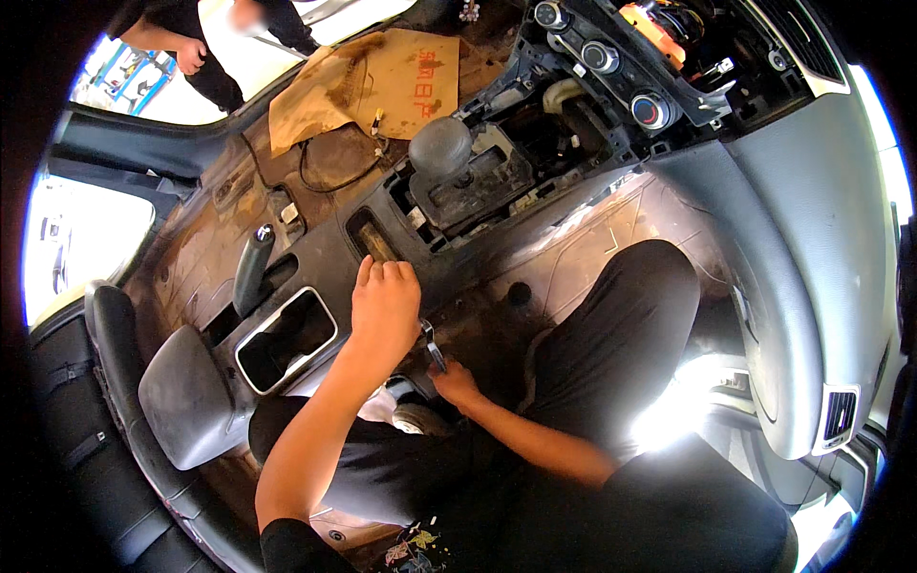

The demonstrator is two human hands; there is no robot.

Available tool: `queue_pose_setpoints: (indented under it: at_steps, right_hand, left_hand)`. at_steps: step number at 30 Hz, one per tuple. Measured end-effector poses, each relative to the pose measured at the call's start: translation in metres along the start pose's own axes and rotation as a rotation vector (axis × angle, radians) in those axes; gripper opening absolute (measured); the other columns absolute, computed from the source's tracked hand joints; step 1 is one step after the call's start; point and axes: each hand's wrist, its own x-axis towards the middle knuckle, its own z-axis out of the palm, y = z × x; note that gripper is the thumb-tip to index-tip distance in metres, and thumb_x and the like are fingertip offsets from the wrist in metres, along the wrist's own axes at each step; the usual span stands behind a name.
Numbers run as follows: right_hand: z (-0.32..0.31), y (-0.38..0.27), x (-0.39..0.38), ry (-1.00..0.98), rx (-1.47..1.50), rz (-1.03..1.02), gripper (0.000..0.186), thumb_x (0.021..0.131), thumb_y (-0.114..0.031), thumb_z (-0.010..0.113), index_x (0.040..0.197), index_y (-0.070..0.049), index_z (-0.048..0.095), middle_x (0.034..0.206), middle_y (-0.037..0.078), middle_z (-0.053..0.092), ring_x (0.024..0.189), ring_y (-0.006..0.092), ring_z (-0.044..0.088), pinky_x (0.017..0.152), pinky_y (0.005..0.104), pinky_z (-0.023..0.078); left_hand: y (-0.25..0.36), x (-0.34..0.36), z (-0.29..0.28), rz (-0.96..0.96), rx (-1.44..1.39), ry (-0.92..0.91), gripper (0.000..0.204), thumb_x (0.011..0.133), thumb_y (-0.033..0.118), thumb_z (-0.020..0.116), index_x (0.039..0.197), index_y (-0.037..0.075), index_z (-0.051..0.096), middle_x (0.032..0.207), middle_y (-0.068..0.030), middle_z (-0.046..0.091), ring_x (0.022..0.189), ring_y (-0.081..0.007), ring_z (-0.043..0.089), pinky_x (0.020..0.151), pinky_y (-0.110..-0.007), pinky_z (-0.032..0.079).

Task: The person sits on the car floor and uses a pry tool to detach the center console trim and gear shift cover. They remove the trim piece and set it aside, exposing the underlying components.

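My left hand (385, 304) is closed over the near side of the centre console (330, 253), its fingers together and curled at the edge of a narrow slot. Lower down, beside the console's side wall, my right hand (456, 384) grips a metal ratchet wrench (433, 346). The tool's head points up toward the console wall, close to my left wrist; what it meets there is hidden. Past my left fingers sits the gear shift knob (440, 148) in its exposed surround. A handbrake lever (254, 267) and an open storage bin with a silver rim (325, 320) lie to the left.
A dirty paper floor mat (406, 86) covers part of the far footwell. The dashboard is partly stripped, with a climate control panel (600, 57) hanging loose and wires showing. A padded armrest (186, 396) stands at left. Another person's hand (191, 55) shows outside the far door.
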Motion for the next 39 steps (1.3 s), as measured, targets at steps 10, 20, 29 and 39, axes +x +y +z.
queue_pose_setpoints:
  at_steps: [10,20,29,39]
  right_hand:
    - [-0.004,-0.007,-0.003,-0.038,0.002,-0.039,0.055,0.093,-0.039,0.055,0.13,0.002,0.053,0.124,0.03,0.06,0.117,0.0474,0.056,0.099,0.0475,0.046]
    - [0.012,0.024,0.012,-0.07,-0.056,-0.087,0.056,0.092,-0.04,0.055,0.129,0.001,0.055,0.122,0.03,0.06,0.115,0.0467,0.057,0.098,0.0486,0.046]
    - [-0.007,0.017,0.015,-0.047,-0.025,0.004,0.052,0.089,-0.034,0.06,0.13,-0.002,0.056,0.123,0.028,0.062,0.116,0.0442,0.058,0.097,0.0473,0.046]
    - [-0.004,0.019,0.007,-0.034,0.081,-0.044,0.048,0.091,-0.036,0.056,0.125,-0.001,0.059,0.118,0.027,0.064,0.111,0.0439,0.061,0.093,0.0481,0.048]
  left_hand:
    - [0.024,0.022,-0.008,0.147,-0.197,0.408,0.059,0.075,0.02,0.079,0.126,0.004,0.054,0.118,-0.0147,0.056,0.109,-0.0329,0.054,0.093,-0.043,0.047]
    - [0.021,0.051,-0.01,0.098,-0.342,0.356,0.049,0.059,0.019,0.089,0.094,0.008,0.057,0.095,-0.012,0.057,0.093,-0.0352,0.056,0.084,-0.044,0.045]
    - [0.018,0.061,-0.026,0.112,-0.395,0.268,0.043,0.058,0.019,0.088,0.085,0.006,0.057,0.081,-0.0122,0.064,0.078,-0.033,0.06,0.084,-0.04,0.038]
    - [0.024,0.041,-0.038,0.099,-0.34,0.314,0.03,0.072,0.01,0.079,0.101,0.006,0.07,0.097,-0.0132,0.071,0.089,-0.0331,0.064,0.082,-0.042,0.051]
